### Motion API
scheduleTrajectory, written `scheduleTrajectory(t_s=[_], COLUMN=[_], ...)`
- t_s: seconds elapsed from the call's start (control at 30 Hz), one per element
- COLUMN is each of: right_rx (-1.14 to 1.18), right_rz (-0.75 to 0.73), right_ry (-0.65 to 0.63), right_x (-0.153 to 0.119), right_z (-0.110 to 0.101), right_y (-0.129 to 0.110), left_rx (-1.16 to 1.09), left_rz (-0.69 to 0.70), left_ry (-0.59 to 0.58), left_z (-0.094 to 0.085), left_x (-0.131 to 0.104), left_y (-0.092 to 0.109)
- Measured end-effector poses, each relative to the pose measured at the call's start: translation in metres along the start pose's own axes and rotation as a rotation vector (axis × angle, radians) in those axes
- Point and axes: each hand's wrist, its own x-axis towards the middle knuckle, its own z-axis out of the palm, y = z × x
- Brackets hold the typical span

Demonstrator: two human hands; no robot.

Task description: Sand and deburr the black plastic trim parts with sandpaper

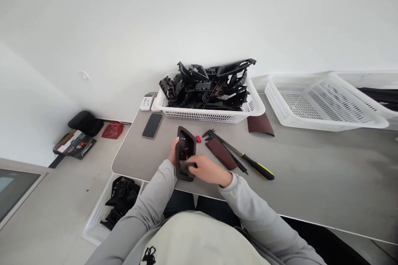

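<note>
A black plastic part with a hollow inside [185, 140] is held upright over the table's near left side. My left hand [173, 151] is closed round its left edge, with most of the fingers hidden behind it. At the part's lower right, my right hand [207, 168] has its fingers pressed together on a small dark piece, blurred, reaching into the hollow. Just right of the part lie a small red block [198, 138], a reddish-brown sheet [221, 153], a black caliper [228, 145] and a yellow-and-black screwdriver [258, 167].
Behind my hands stands a white basket [202, 115] heaped with black parts. White baskets [323, 123] stand at the back right, near another brown sheet [261, 125]. A phone [152, 126] lies left. Below the table's left edge is a bin [96, 219] of black parts.
</note>
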Motion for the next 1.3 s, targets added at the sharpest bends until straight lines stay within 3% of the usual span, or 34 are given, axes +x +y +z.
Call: scheduleTrajectory(t_s=[0.1,0.13,0.23,0.37,0.53,0.6,0.7,0.77,0.83,0.93,1.03,1.07,1.2,1.27,1.3], right_rx=[0.056,0.053,0.075,0.077,0.097,0.108,0.121,0.106,0.092,0.114,0.182,0.188,0.128,0.081,0.072], right_rz=[0.117,0.108,-0.040,-0.106,-0.141,-0.063,0.037,0.022,-0.036,-0.047,-0.052,-0.034,0.069,0.041,0.005], right_ry=[0.385,0.436,0.349,0.177,-0.343,-0.292,0.110,0.221,0.144,-0.086,-0.242,-0.201,0.161,0.153,0.071], right_x=[0.011,0.015,0.023,0.012,-0.018,-0.024,-0.025,-0.023,-0.022,-0.025,-0.030,-0.030,-0.027,-0.026,-0.027], right_z=[-0.007,-0.006,0.011,0.035,0.028,0.015,0.000,0.000,0.007,0.015,0.006,0.001,-0.006,0.005,0.013], right_y=[0.005,0.006,0.007,0.003,0.004,0.008,0.015,0.017,0.018,0.017,0.016,0.016,0.016,0.015,0.014], left_rx=[-0.024,-0.042,-0.136,-0.042,-0.004,-0.013,-0.039,-0.060,-0.061,-0.023,-0.008,-0.007,-0.007,-0.024,-0.029], left_rz=[0.042,0.055,0.082,-0.067,0.064,0.066,0.024,0.021,0.007,-0.024,0.030,0.050,0.046,0.055,0.064], left_ry=[0.061,0.101,0.160,0.062,0.087,0.090,0.088,0.092,0.111,0.125,0.124,0.125,0.105,0.125,0.143], left_z=[0.005,0.006,0.007,0.005,0.005,0.007,0.008,0.007,0.006,0.004,0.003,0.004,0.004,0.004,0.005], left_x=[-0.001,-0.001,-0.003,-0.004,0.000,-0.001,-0.003,-0.004,-0.005,-0.003,-0.001,0.000,0.001,0.000,0.000], left_y=[-0.002,-0.003,-0.002,0.003,0.007,0.006,0.005,0.004,0.004,0.005,0.006,0.006,0.007,0.007,0.008])
